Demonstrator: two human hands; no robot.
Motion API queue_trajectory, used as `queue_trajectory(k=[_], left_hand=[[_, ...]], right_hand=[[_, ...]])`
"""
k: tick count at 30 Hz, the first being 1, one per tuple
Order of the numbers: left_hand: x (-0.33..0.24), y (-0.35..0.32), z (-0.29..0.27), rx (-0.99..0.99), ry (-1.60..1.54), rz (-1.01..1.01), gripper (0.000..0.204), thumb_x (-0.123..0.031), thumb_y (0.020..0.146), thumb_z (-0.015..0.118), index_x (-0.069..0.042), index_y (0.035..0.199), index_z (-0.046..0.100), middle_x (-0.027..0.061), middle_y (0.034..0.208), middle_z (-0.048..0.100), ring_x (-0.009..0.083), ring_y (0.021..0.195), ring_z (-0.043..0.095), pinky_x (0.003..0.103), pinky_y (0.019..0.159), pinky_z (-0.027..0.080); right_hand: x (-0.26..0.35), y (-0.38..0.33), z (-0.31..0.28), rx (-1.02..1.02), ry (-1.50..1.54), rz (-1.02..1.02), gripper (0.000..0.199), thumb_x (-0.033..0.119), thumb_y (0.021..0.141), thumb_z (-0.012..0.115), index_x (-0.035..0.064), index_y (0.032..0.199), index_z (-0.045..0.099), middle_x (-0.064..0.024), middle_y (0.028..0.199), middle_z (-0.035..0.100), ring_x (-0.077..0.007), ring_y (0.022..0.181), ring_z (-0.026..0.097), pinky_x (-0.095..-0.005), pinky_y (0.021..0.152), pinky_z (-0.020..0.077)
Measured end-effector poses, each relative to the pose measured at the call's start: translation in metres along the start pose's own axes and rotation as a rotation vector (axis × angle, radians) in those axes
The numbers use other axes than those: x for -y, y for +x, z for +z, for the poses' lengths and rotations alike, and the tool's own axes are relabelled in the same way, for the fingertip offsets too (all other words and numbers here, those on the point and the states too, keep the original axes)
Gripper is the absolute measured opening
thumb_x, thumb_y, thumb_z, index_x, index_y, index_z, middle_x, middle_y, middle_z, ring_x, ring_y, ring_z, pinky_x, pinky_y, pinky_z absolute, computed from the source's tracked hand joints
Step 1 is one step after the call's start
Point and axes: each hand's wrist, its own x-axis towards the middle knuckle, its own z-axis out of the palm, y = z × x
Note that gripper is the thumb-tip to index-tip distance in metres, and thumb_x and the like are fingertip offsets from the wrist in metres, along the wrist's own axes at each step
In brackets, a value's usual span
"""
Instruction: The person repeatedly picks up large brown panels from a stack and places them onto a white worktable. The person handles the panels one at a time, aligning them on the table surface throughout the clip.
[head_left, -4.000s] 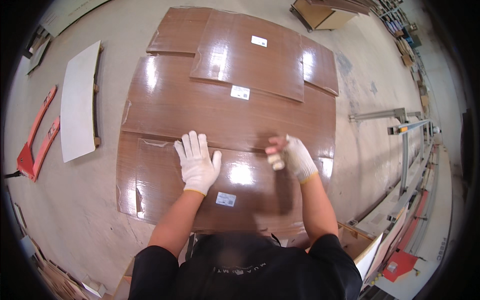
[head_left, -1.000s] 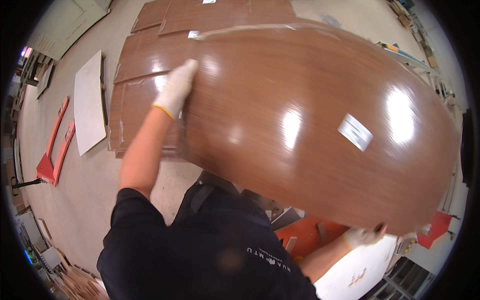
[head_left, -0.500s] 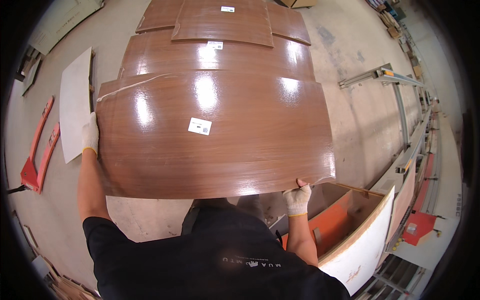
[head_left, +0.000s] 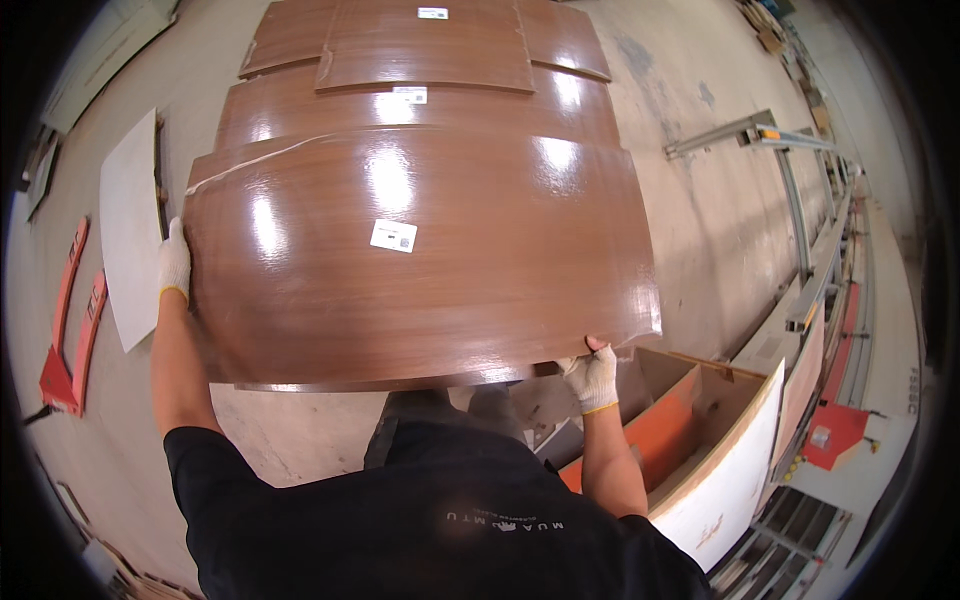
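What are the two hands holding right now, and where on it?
Both hold one glossy brown panel: the left hand grips its left edge, the right hand its near edge by the right corner.

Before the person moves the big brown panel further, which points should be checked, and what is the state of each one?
1. Left hand grips the left edge of the brown panel: ok.
2. Right hand holds the near right edge: ok.
3. Both gloves on: ok.
4. Panel held clear of the stacked panels on the floor: ok.
5. Floor under the panel free: cannot tell, hidden.
6. Open box close to the right side: not ok.
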Motion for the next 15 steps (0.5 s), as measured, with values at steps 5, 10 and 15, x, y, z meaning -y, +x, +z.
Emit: queue_trajectory(k=[5, 10, 15], left_hand=[[-0.026, -0.022, -0.018, 0.008, 0.311, 0.138, 0.082, -0.065, 0.1, 0.045, 0.008, 0.133, 0.064, 0.034, 0.138, 0.06, 0.0474, 0.133, 0.055, 0.051, 0.112, 0.042], [-0.124, -0.096, -0.002, -0.175, 0.188, 0.486, 0.057, -0.046, 0.105, 0.054, 0.002, 0.135, 0.064, 0.027, 0.145, 0.057, 0.0414, 0.135, 0.053, 0.048, 0.117, 0.039], [-0.221, -0.196, 0.057, -0.119, 0.115, 0.816, 0.049, -0.039, 0.103, 0.059, 0.0, 0.131, 0.065, 0.0214, 0.146, 0.057, 0.037, 0.138, 0.05, 0.046, 0.117, 0.038]], right_hand=[[0.055, -0.064, -0.015, -0.193, -0.953, 0.41, 0.026, 0.014, 0.097, 0.056, -0.0024, 0.117, 0.061, -0.0187, 0.092, 0.071, -0.0359, 0.075, 0.074, -0.0469, 0.065, 0.0637], [0.058, -0.137, -0.066, -0.418, -1.025, 0.293, 0.026, 0.008, 0.093, 0.054, -0.0048, 0.112, 0.066, -0.0162, 0.094, 0.073, -0.0298, 0.077, 0.073, -0.0391, 0.071, 0.0617], [0.045, -0.189, -0.128, -0.556, -1.395, 0.049, 0.021, 0.005, 0.091, 0.059, -0.0028, 0.107, 0.07, -0.0095, 0.093, 0.073, -0.0166, 0.085, 0.067, -0.0316, 0.075, 0.0551]])
